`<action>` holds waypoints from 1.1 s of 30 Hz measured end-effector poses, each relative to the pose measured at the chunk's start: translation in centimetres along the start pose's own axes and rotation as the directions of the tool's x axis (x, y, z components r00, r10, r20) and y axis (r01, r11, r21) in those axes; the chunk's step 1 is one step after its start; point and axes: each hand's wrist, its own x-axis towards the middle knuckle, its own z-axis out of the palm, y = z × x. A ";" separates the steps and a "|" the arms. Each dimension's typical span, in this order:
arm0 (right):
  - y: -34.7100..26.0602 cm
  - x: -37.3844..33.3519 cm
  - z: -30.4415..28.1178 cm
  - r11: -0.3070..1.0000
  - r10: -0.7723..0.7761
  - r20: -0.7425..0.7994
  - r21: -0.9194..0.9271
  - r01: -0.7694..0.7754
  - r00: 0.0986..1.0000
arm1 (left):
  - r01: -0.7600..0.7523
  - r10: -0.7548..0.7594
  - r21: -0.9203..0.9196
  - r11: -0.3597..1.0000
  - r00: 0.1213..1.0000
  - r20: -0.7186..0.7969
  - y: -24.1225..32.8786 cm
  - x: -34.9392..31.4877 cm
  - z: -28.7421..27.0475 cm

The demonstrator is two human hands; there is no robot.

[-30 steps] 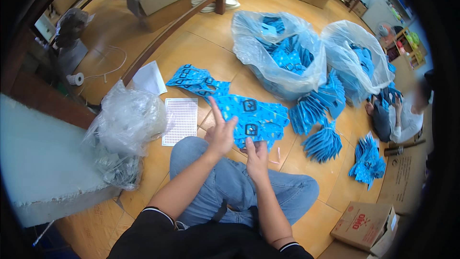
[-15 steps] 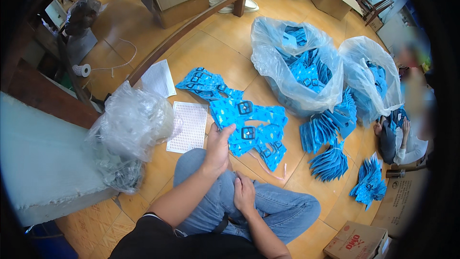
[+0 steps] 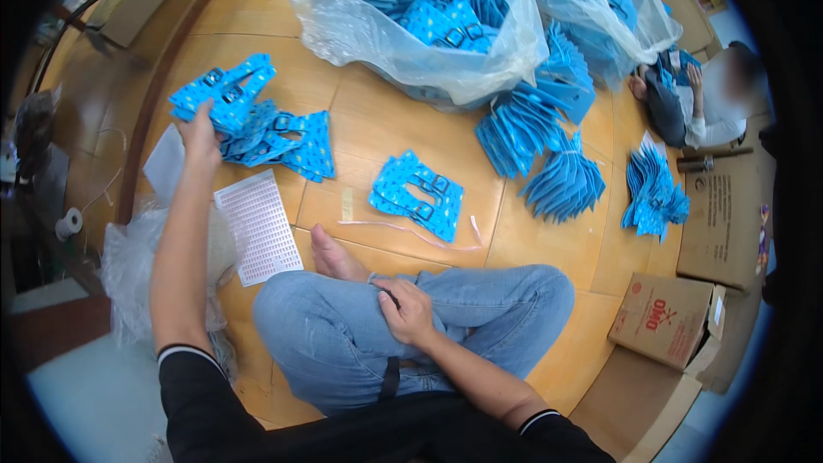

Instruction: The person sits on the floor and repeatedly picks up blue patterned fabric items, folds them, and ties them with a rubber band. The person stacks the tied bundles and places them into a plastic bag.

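Your bundle of blue patterned cut-outs [image 3: 226,96] is up at the left, overlapping a similar pile [image 3: 314,147] on the tiled floor [image 3: 360,124]; contact is unclear. A firm, level grip should keep its loose layers aligned. Your left hand [image 3: 201,133] pinches its near edge, thumb visible, other fingers mostly hidden. Your right hand [image 3: 407,313] rests on your jeans [image 3: 300,317], fingers loosely curled; whether they hold anything, I cannot tell.
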 end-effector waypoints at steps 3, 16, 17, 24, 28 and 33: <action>0.3 0.2 0.0 1.000 0.001 -0.003 0.022 0.000 1.000 | 0.087 -0.086 0.007 0.996 0.992 -0.093 -2.1 8.3 1.2; 1.0 0.4 0.0 0.995 -0.018 -0.050 0.099 0.023 0.999 | -0.514 0.543 0.612 0.601 0.824 0.159 -1.8 2.0 8.3; 1.0 0.3 0.1 0.995 -0.018 -0.046 0.093 0.022 0.999 | -0.509 0.356 0.432 0.744 0.850 0.389 -2.5 -1.1 8.9; 0.9 -0.4 0.2 0.995 -0.016 -0.065 0.098 0.022 0.998 | -0.637 -0.369 0.707 0.307 0.605 0.705 -12.3 -18.9 11.5; 1.3 -0.8 -0.2 0.994 -0.024 -0.050 0.104 0.029 0.998 | -0.605 -0.396 0.674 0.423 0.546 0.738 -11.2 -21.1 12.6; 1.2 -1.1 -3.4 0.805 0.374 -0.214 0.558 -0.201 0.902 | -0.438 -0.109 0.361 0.823 0.502 0.858 -2.8 -27.2 11.7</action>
